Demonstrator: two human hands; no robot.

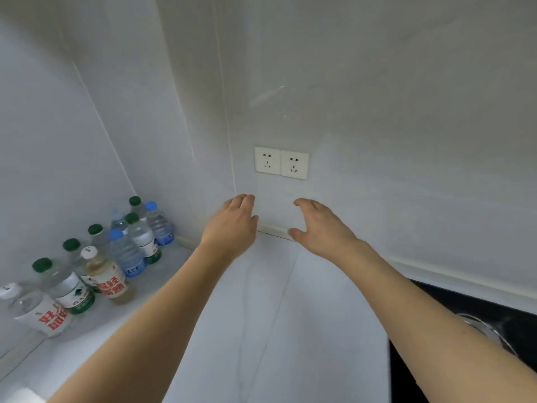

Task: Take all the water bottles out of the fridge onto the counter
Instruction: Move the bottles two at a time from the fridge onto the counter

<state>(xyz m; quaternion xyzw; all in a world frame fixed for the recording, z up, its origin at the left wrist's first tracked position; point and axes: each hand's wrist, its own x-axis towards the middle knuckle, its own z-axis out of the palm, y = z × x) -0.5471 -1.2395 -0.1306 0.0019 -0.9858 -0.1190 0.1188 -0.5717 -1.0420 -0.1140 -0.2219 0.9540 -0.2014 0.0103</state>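
Several water bottles stand in a cluster on the white counter at the left, against the side wall. Among them are a blue-capped bottle, a green-capped bottle, and a white-capped bottle with a red and white label. Another white-capped bottle stands nearest me at the far left. My left hand and my right hand are both stretched out above the counter near the back wall, fingers apart and holding nothing. The fridge is out of view.
A double wall socket sits on the back wall just above my hands. A black cooktop with a metal burner ring lies at the right, under my right forearm.
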